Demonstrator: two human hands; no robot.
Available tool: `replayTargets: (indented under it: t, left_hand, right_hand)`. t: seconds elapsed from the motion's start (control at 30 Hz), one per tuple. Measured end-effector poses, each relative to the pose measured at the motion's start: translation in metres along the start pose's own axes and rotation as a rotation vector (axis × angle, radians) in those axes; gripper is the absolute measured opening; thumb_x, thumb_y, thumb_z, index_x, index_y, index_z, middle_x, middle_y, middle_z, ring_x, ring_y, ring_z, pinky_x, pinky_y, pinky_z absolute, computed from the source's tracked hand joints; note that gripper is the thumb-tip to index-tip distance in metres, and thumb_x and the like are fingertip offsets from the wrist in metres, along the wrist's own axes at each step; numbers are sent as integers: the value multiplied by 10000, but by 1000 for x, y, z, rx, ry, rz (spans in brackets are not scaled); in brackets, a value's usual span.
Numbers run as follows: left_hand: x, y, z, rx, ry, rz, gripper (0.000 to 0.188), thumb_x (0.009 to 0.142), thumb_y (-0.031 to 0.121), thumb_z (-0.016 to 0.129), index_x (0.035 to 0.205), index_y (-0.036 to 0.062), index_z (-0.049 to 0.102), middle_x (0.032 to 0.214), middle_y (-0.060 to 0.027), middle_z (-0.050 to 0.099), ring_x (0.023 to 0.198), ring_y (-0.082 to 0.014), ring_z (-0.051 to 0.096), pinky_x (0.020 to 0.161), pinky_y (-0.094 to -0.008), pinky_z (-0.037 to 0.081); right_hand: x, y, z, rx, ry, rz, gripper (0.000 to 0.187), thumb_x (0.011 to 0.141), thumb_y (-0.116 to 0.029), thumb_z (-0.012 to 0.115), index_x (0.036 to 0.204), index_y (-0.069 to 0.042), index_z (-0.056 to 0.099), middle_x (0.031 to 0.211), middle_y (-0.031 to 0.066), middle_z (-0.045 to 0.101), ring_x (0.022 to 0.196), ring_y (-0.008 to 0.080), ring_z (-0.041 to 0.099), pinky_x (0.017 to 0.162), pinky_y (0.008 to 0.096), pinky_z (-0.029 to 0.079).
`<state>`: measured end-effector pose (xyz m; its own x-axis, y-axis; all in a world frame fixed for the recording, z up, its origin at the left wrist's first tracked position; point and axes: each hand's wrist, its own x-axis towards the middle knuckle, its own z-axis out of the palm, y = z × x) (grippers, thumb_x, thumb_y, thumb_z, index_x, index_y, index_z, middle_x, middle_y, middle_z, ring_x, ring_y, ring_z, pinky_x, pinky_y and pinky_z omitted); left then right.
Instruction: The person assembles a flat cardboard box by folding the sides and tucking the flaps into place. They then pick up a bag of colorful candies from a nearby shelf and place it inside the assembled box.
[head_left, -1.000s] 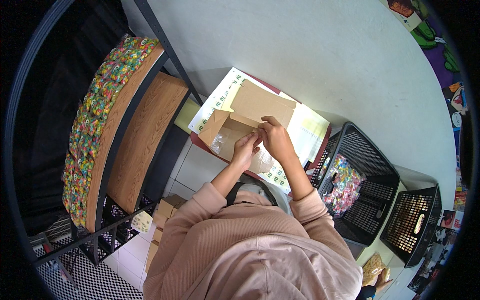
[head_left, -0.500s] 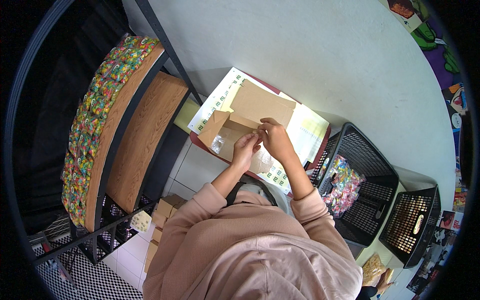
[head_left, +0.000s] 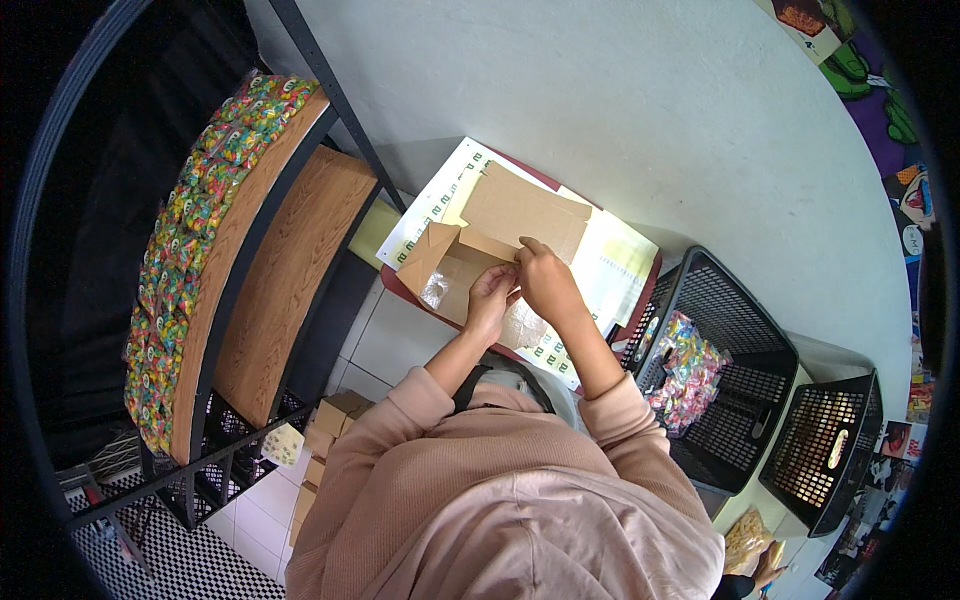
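Note:
A brown cardboard box [head_left: 486, 246], partly folded, lies on a small table. Its left end stands up in folded panels, and its wide lid flap [head_left: 525, 208] lies flat toward the wall. Shiny clear film [head_left: 434, 290] shows in its base. At the box's right end my left hand [head_left: 490, 297] has its fingers pinched together on the cardboard. Right beside it, my right hand [head_left: 549, 284] is closed at the far corner, with the fingertips bent over the box's edge. The fold between the hands is mostly hidden by the fingers.
Printed white sheets [head_left: 625, 255] cover the red-edged table. To the right stand a black crate [head_left: 735, 310] holding wrapped sweets [head_left: 688, 370] and another black crate [head_left: 825, 450]. A shelf [head_left: 290, 280] with colourful candy bags [head_left: 195, 220] is at left. Folded cartons [head_left: 335, 415] lie below it.
My right hand has turned and shifted slightly left and down at the box corner, with its fingers more curled. My left hand and the box have barely moved.

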<state>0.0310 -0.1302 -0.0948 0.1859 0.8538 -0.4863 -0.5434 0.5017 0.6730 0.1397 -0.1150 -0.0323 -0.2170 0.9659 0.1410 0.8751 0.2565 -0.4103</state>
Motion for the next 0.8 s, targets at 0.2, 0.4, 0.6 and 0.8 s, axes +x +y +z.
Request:
replayTargets:
  t: [0.2, 0.4, 0.6, 0.8]
  left_hand:
    - [-3, 2, 4, 0, -19, 34, 124, 877, 89, 504, 994, 51, 514, 940, -29, 554, 851, -110, 535, 755, -256, 449]
    - [-3, 1, 4, 45, -34, 84, 150, 868, 85, 517, 1012, 47, 506, 965, -29, 557, 873, -109, 530, 758, -251, 439]
    - [-3, -1, 3, 131, -29, 150, 162, 862, 51, 506, 1022, 28, 490, 973, -51, 559, 892, -124, 540, 787, -267, 446]
    - [1, -1, 4, 28, -29, 113, 124, 860, 41, 510, 983, 19, 511, 925, -53, 574, 844, -114, 553, 752, -249, 463]
  right_hand:
    - [5, -1, -2, 41, -20, 66, 170, 711, -15, 544, 851, 71, 586, 998, 201, 575, 866, 344, 582, 748, 371, 485]
    - [4, 0, 1, 41, 50, 41, 129, 707, -16, 546, 799, 58, 597, 904, 180, 592, 783, 347, 593, 700, 385, 491]
    - [8, -3, -10, 81, -62, 104, 118, 697, -11, 548, 779, 44, 613, 871, 185, 606, 742, 358, 598, 685, 389, 495]
    - [9, 5, -10, 101, -25, 35, 147, 697, -24, 560, 804, 41, 637, 1043, 209, 584, 816, 360, 606, 736, 373, 501]
